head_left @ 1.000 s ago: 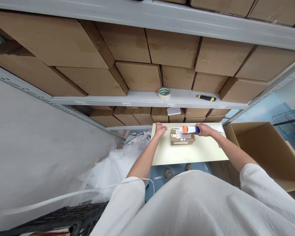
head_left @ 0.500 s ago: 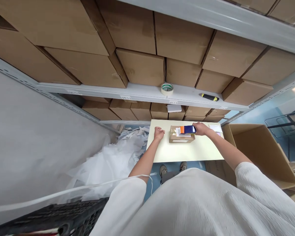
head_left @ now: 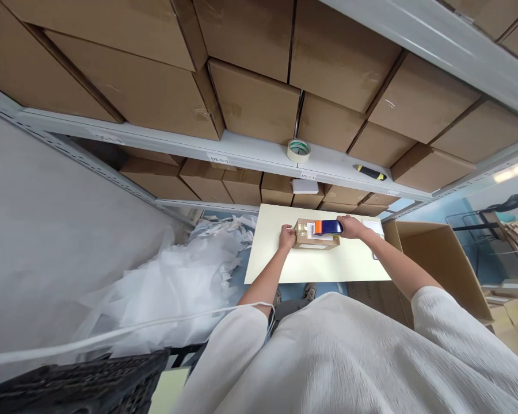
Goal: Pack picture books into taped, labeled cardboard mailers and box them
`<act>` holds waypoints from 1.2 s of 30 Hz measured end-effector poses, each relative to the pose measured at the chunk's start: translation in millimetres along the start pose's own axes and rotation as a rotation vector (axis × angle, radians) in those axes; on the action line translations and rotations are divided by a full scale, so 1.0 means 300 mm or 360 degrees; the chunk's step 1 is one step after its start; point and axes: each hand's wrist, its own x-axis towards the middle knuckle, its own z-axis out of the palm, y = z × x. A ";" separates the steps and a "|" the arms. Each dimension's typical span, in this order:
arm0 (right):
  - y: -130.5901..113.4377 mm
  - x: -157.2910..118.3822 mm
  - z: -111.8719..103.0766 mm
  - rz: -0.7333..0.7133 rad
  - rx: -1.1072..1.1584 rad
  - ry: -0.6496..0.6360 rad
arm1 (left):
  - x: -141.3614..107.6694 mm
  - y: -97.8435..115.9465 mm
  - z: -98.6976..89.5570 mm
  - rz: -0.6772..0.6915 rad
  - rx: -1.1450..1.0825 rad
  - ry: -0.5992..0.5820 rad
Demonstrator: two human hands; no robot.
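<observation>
A small cardboard box (head_left: pixel 317 246) with clear tape and a white label rests on the pale yellow tabletop (head_left: pixel 267 264). My left hand (head_left: pixel 287 237) is against the box's left end, its fingers curled at the edge. In my right hand (head_left: pixel 350 226) is a tape dispenser (head_left: pixel 330 227), dark blue with an orange front. The dispenser lies over the top of the box, its orange end pointing left. My right fingers are wrapped round its right end.
Shelves of cardboard boxes (head_left: pixel 254 106) rise behind the table. A tape roll (head_left: pixel 299 150) and a yellow-black utility knife (head_left: pixel 370 172) lie on the shelf edge. A large open carton (head_left: pixel 435 264) stands at right, white wrapping (head_left: pixel 168 282) at left, a black crate (head_left: pixel 82 385) lower left.
My left hand has moved right, from apart from the box to touching its left end. The tape dispenser stays over the box in my right hand. The view has shifted slightly.
</observation>
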 end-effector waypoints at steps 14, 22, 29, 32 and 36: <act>0.007 0.010 0.037 -0.0001 0.0063 0.0038 | -0.072 0.056 -0.070 0.0247 0.0016 -0.0107; -0.003 0.018 0.064 -0.0111 0.0164 0.0125 | -0.127 0.183 -0.083 0.0987 0.1062 -0.0732; 0.000 0.000 0.015 -0.0114 0.0108 -0.0001 | -0.089 0.221 -0.072 0.0831 0.1550 -0.0834; 0.010 0.001 0.006 -0.0163 0.0104 -0.0032 | -0.076 0.241 -0.063 0.0772 0.1671 -0.0862; 0.058 -0.007 0.023 -0.0193 0.0101 -0.0051 | -0.072 0.254 -0.057 0.0752 0.1750 -0.0850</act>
